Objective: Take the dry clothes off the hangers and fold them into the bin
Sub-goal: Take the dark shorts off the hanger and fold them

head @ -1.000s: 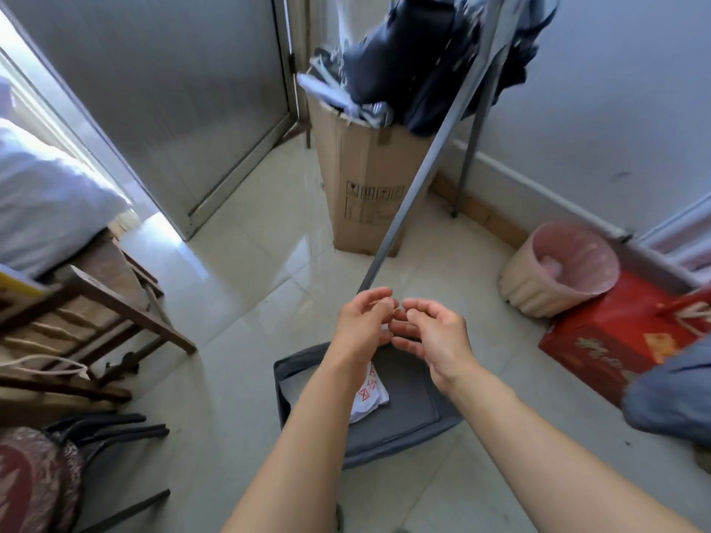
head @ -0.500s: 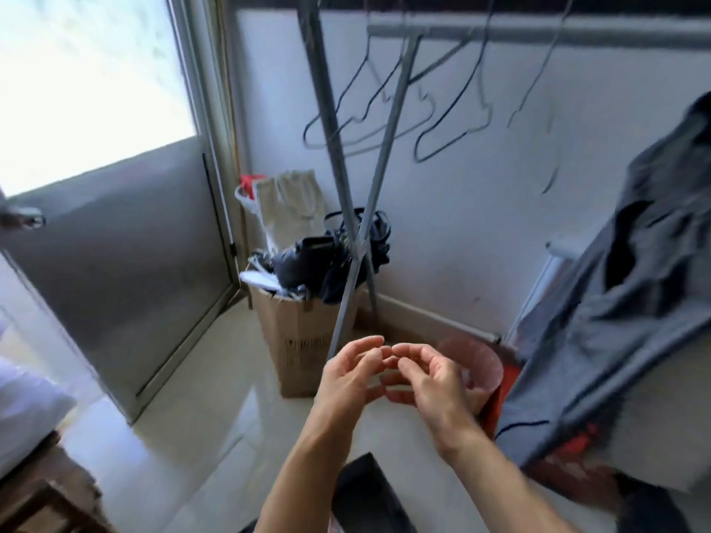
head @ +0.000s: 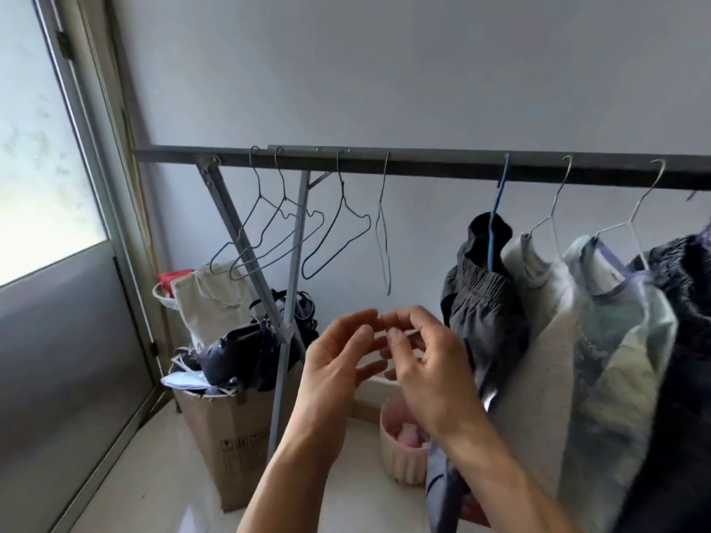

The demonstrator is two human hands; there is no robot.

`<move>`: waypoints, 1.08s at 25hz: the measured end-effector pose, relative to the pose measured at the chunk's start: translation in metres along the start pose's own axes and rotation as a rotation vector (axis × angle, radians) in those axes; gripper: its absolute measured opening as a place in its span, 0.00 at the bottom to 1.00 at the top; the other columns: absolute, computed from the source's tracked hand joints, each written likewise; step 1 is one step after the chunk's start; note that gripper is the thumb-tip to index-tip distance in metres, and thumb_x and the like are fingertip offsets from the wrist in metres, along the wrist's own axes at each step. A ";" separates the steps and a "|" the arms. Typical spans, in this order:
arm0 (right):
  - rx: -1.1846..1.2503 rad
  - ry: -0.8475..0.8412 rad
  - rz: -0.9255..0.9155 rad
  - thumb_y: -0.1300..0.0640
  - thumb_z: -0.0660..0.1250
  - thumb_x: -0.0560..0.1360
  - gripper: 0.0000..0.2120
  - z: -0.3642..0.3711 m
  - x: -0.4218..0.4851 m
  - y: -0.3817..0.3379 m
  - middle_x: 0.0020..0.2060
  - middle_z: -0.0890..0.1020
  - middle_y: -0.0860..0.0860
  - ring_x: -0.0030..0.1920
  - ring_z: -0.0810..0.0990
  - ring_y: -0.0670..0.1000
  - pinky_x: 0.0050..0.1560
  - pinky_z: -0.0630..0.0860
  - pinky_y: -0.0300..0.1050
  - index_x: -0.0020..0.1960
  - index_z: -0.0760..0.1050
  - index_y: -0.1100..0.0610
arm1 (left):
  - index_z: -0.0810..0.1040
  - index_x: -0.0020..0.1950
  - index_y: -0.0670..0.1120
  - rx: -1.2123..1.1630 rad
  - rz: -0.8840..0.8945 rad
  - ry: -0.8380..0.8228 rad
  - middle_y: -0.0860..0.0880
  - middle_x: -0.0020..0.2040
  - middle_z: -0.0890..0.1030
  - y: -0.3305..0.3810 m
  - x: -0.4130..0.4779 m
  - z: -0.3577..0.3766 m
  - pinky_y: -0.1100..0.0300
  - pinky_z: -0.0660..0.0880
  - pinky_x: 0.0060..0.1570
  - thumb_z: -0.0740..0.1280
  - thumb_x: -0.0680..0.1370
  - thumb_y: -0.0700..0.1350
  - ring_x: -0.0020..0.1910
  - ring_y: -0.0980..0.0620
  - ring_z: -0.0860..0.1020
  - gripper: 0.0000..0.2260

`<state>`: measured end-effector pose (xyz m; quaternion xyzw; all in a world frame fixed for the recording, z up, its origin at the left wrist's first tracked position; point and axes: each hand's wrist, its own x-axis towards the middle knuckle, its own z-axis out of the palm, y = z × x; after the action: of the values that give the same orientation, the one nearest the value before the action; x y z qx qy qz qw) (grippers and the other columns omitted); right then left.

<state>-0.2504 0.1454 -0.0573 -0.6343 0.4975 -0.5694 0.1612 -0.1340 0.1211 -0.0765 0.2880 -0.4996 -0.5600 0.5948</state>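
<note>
Raised since a second ago: our view, floor to rail (head: 423,163). Left hand (head: 338,363), right hand (head: 431,367): empty, fingers loosely curled, tips almost meeting. Four bare hangers (head: 338,232) at left; clothes (head: 484,313) hang at right (at least four garments). We judge the task partly done; bin unseen.

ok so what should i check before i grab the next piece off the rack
1. Hands free: ok. The left hand and right hand hold nothing, fingers loosely curled.
2. Clothes left to take: ok. The dark shorts on a blue hanger hang nearest the right hand.
3. Way clear: ok. The empty hangers hang further left on the rail.
4. Clothes dry: cannot tell.
5. Drop spot ready: cannot tell, the bin is out of view.
</note>
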 end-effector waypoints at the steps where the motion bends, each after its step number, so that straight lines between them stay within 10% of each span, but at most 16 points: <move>1: -0.019 0.024 -0.062 0.60 0.63 0.80 0.06 -0.011 0.005 -0.011 0.43 0.82 0.45 0.43 0.83 0.46 0.42 0.82 0.49 0.52 0.77 0.52 | 0.79 0.60 0.43 -0.009 0.027 -0.025 0.40 0.54 0.84 0.008 0.004 0.010 0.53 0.79 0.49 0.63 0.81 0.41 0.54 0.43 0.83 0.09; 7: -0.316 0.425 -0.081 0.60 0.62 0.79 0.07 -0.095 0.074 -0.022 0.47 0.83 0.52 0.47 0.81 0.51 0.50 0.79 0.48 0.54 0.78 0.58 | 0.80 0.57 0.43 0.124 0.119 -0.180 0.44 0.51 0.84 0.035 0.013 0.061 0.53 0.79 0.49 0.63 0.81 0.39 0.47 0.50 0.82 0.08; 10: -0.522 0.246 0.215 0.58 0.64 0.77 0.12 -0.107 0.101 0.005 0.31 0.79 0.56 0.35 0.78 0.57 0.44 0.76 0.48 0.37 0.76 0.62 | 0.81 0.56 0.46 0.224 0.133 -0.208 0.46 0.52 0.84 0.030 0.017 0.072 0.54 0.78 0.51 0.65 0.81 0.39 0.50 0.53 0.81 0.08; 14: -0.187 0.107 0.454 0.60 0.67 0.75 0.10 -0.097 0.109 0.018 0.29 0.76 0.55 0.31 0.75 0.54 0.30 0.69 0.40 0.36 0.78 0.62 | 0.79 0.59 0.50 0.418 0.168 -0.275 0.49 0.54 0.82 0.022 0.028 0.083 0.59 0.77 0.55 0.67 0.79 0.42 0.55 0.56 0.80 0.10; 21: 0.135 0.195 0.382 0.65 0.65 0.74 0.08 -0.090 0.126 -0.009 0.34 0.80 0.58 0.36 0.78 0.56 0.39 0.75 0.48 0.37 0.78 0.61 | 0.75 0.64 0.51 0.847 0.501 -0.306 0.56 0.59 0.76 0.051 0.056 0.093 0.53 0.73 0.60 0.68 0.76 0.44 0.55 0.57 0.76 0.16; 27: 0.411 -0.016 0.452 0.67 0.61 0.73 0.07 -0.079 0.097 -0.017 0.26 0.73 0.52 0.25 0.69 0.49 0.29 0.61 0.41 0.39 0.72 0.58 | 0.71 0.61 0.53 1.385 0.608 -0.395 0.55 0.55 0.74 0.079 0.049 0.081 0.51 0.76 0.45 0.66 0.76 0.59 0.46 0.51 0.77 0.17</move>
<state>-0.3263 0.1024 0.0336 -0.4661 0.4992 -0.6028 0.4125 -0.1845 0.1080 0.0356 0.3390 -0.8890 0.0262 0.3068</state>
